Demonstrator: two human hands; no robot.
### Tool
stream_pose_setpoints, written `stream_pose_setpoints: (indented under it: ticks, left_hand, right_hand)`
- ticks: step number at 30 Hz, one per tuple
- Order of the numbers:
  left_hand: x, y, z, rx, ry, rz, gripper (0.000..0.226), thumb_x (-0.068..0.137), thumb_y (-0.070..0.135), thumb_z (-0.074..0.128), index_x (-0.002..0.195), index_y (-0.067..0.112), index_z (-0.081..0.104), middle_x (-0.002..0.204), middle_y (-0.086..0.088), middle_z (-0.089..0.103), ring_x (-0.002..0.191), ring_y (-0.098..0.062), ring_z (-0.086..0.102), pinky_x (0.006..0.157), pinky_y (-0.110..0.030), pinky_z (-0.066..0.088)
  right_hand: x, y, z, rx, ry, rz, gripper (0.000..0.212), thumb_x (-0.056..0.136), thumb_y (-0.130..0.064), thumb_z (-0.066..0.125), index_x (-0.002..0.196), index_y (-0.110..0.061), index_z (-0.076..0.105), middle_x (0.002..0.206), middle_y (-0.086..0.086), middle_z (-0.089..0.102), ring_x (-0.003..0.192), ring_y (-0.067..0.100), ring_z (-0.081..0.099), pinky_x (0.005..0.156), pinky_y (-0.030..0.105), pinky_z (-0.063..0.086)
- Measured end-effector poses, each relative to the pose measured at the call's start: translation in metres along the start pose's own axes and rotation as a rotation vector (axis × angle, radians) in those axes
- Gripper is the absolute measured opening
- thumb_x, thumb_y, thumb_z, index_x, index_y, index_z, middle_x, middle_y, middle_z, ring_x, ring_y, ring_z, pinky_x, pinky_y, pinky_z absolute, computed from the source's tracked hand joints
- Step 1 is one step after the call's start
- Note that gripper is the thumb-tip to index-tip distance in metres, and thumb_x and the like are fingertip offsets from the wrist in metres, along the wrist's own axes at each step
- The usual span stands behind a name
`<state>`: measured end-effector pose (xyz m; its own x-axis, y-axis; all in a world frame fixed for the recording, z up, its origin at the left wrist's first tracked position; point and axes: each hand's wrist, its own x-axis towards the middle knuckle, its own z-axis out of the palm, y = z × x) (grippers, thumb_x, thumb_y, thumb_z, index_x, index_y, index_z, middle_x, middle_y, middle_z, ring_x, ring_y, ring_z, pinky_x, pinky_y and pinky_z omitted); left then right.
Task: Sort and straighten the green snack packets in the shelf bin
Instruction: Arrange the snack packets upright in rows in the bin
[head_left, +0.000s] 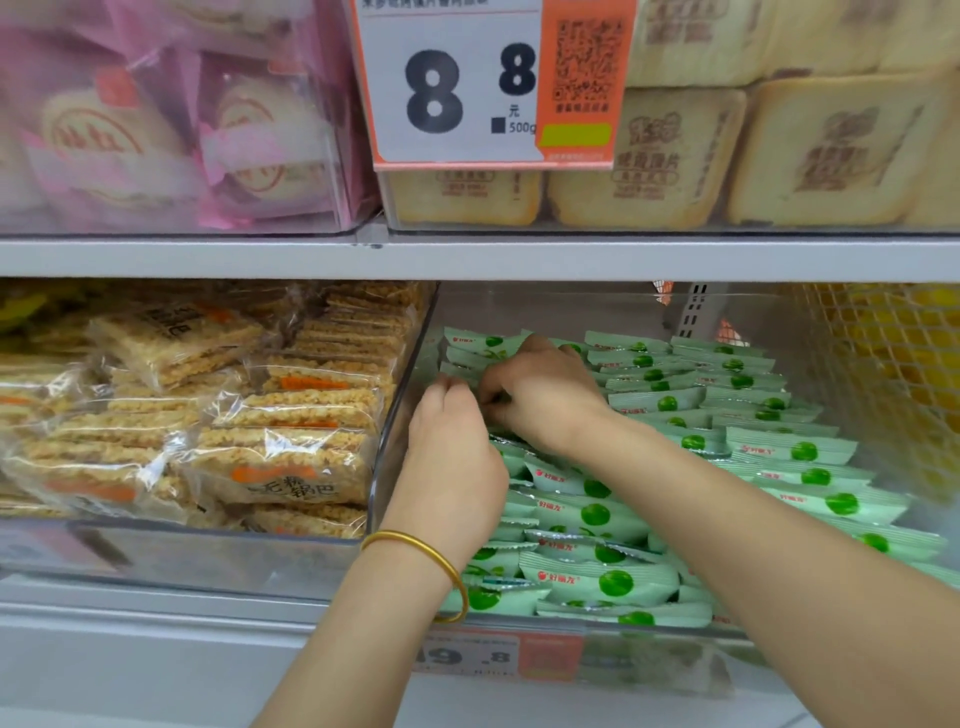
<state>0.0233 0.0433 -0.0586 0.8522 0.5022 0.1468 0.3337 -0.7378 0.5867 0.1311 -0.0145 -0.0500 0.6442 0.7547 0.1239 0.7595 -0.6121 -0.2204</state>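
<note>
Our left grip (449, 452) and right grip (540, 395) (fingers curled) sit close together among the green packets (602, 577) in the clear bin (402, 395); whether either holds one, we cannot tell

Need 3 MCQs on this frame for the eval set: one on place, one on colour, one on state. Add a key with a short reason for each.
1. Where in the clear bin do the left hand and the right hand meet?
A. back left
B. front right
C. outside it

2. The bangle on the left wrist is:
A. silver
B. gold
C. red

3. The green packets along the bin's right side are:
A. heaped loose
B. torn open
C. lined up in overlapping rows

Key:
1 A, both hands sit over the packets by the left wall, toward the back.
2 B, it shines yellow gold.
3 C, they lie edge over edge in tidy rows.
</note>
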Motion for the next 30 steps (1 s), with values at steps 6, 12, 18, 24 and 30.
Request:
stream_pose_setpoints:
  ticks: [6,12,18,24,30]
  left_hand:
    - [0.017,-0.007,0.011,0.234,-0.047,0.113,0.046,0.099,0.014,0.032,0.143,0.001,0.028,0.155,-0.014,0.016,0.144,-0.023,0.013,0.117,-0.032,0.014]
    - [0.021,-0.007,0.020,0.470,-0.146,0.124,0.053,0.101,0.035,0.020,0.145,0.007,0.025,0.156,-0.008,0.017,0.145,-0.019,0.009,0.117,-0.035,0.007]
    - [0.020,-0.008,0.022,0.440,-0.094,0.120,0.051,0.100,0.031,0.022,0.146,0.009,0.024,0.157,-0.007,0.015,0.145,-0.018,0.008,0.117,-0.034,0.008]
    - [0.018,-0.008,0.020,0.438,-0.102,0.122,0.051,0.101,0.030,0.022,0.146,0.008,0.023,0.157,-0.007,0.016,0.145,-0.018,0.009,0.117,-0.033,0.006]
    - [0.019,-0.007,0.020,0.429,-0.097,0.132,0.050,0.101,0.031,0.023,0.145,0.007,0.026,0.155,-0.007,0.020,0.145,-0.018,0.010,0.117,-0.034,0.006]
  right_hand:
    - [-0.021,0.029,-0.013,0.244,0.176,0.170,0.023,0.092,-0.022,0.055,0.103,-0.036,0.068,0.121,0.004,0.050,0.108,0.023,0.053,0.089,0.022,0.041]
    - [-0.023,0.036,-0.003,0.346,0.218,0.220,0.025,0.092,-0.017,0.052,0.094,-0.036,0.069,0.116,0.002,0.061,0.109,0.021,0.055,0.094,0.029,0.047]
    - [0.014,0.023,-0.005,0.178,0.148,0.221,0.023,0.095,-0.020,0.049,0.104,-0.026,0.068,0.114,-0.002,0.065,0.122,0.025,0.044,0.095,0.036,0.044]
    - [0.030,0.010,0.014,-0.094,0.136,0.259,0.021,0.092,-0.023,0.056,0.110,-0.023,0.065,0.120,0.002,0.055,0.122,0.027,0.039,0.097,0.039,0.035]
    - [0.032,0.016,0.010,0.296,0.221,0.295,0.011,0.087,-0.024,0.064,0.078,-0.030,0.063,0.102,-0.005,0.068,0.111,0.021,0.053,0.092,0.035,0.047]
